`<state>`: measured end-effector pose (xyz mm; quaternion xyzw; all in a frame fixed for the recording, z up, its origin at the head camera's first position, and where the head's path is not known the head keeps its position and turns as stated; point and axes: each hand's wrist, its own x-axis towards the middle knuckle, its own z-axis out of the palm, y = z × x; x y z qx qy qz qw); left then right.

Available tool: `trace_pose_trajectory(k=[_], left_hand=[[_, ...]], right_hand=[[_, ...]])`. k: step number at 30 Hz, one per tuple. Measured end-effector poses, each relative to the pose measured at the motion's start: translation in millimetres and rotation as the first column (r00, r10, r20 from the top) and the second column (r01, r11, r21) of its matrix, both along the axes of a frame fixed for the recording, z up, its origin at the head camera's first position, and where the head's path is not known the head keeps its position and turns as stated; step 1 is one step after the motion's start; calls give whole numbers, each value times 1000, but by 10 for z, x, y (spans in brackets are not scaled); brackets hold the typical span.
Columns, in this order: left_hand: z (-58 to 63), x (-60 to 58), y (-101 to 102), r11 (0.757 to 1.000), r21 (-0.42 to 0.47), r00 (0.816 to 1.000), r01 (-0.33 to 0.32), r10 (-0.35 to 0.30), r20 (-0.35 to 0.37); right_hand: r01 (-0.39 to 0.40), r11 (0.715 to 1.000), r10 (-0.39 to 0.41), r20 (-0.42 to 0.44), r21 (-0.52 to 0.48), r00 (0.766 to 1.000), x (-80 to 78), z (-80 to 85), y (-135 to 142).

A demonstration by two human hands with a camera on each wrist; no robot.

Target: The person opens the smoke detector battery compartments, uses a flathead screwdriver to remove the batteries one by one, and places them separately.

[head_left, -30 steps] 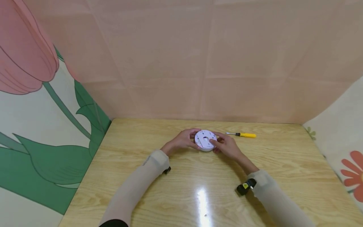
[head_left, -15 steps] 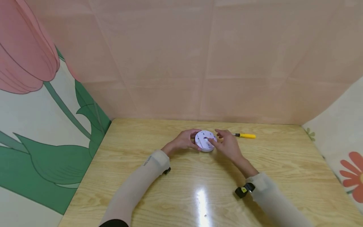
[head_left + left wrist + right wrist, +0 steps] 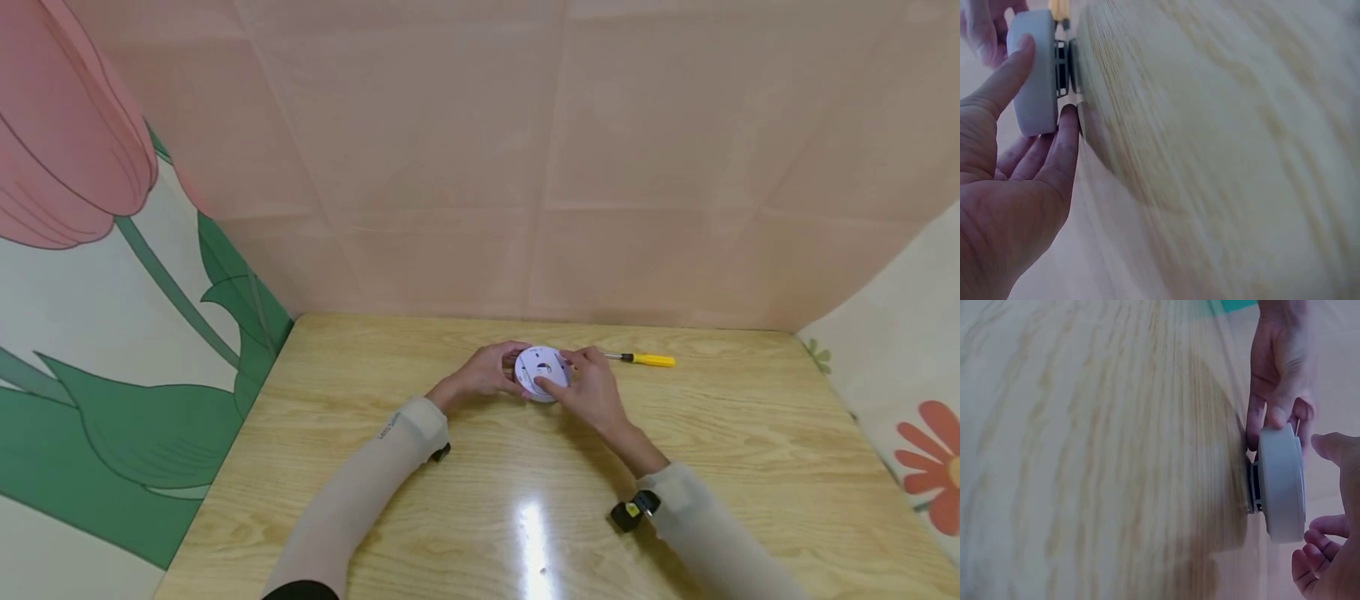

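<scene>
I have the left hand (image 3: 486, 371) gripping the rim of the white disc (image 3: 531, 367), at its three o'clock, over the worktop (image 3: 360, 367). At the disc's four o'clock, the right hand (image 3: 597, 392) spreads thumb from forefinger, unclasped; the yellow-handled screwdriver (image 3: 651, 360) lies at that hand's two o'clock.

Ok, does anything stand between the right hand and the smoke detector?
Nothing visible does: the right hand has its thumb over the upper face of the smoke detector. The left hand holds the opposite side, and the yellow-handled screwdriver lies to the right, not in between.
</scene>
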<state>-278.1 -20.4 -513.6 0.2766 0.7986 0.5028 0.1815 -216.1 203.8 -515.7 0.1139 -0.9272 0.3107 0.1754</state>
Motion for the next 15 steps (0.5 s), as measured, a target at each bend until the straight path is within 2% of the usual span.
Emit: trace_pose_trajectory(k=[7, 15], left_hand=[[-4, -1, 0, 1000, -1, 1000, 3, -3, -14], [-21, 7, 31, 1000, -24, 999, -8, 7, -40]], right_hand=[[7, 1000, -7, 8, 18, 1000, -5, -38, -51], [31, 1000, -31, -44, -3, 999, 17, -42, -98]])
